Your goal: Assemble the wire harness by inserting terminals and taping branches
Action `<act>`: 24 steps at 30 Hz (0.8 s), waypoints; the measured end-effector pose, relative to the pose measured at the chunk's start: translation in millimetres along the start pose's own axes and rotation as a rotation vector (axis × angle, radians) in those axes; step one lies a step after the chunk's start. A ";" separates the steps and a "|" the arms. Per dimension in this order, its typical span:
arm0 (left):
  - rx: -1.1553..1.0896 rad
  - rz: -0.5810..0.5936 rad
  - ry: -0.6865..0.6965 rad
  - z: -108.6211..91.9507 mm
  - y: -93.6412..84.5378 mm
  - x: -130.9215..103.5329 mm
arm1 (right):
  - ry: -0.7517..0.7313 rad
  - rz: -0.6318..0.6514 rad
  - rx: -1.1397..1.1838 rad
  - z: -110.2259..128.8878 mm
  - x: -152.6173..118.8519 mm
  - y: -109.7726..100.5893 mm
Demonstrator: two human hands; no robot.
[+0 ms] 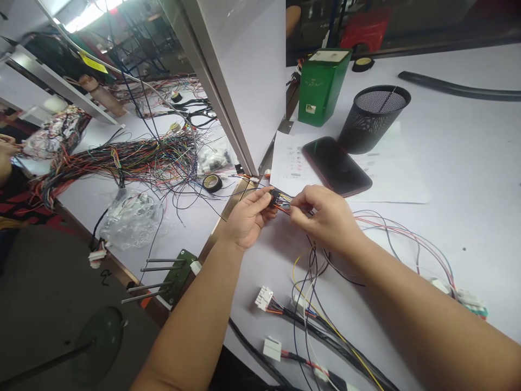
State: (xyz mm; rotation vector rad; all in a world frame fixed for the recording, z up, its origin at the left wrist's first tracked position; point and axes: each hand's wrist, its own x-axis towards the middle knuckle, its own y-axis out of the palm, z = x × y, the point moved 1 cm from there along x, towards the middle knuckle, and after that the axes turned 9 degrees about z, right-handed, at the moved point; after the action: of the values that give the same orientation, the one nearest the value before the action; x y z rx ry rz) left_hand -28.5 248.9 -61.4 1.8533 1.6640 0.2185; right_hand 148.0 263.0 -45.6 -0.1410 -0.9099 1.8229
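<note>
Between the fingertips of my left hand [250,217] is a small black connector [274,197] with several thin coloured wires coming out of its right side. Close by on the right, my right hand [323,217] pinches one of these wires [284,202] between thumb and forefinger. The exact wire is partly hidden by the fingers. Loose wires [311,271] hang below my right hand over the white table. Nearer to me lie a white multi-pin connector [264,298] on a black-sleeved cable and another white connector [272,348].
A phone [337,165] lies on a printed sheet [407,187] beside a black mesh cup [374,119] and a green bin [323,89]. An upright white panel [260,65] stands ahead. Left are a wire bundle [134,157], tape [212,183] and a pegged green plate [179,277].
</note>
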 end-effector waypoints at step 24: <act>0.140 -0.017 0.025 5.4 9.2 -3.2 | -0.190 -0.121 -0.361 2.4 -0.9 14.7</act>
State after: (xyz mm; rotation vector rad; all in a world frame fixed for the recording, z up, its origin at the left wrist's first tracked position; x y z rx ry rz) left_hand -18.6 244.0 -59.7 1.9445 1.7507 0.1213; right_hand 136.2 258.6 -53.6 -0.1365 -1.3497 1.5655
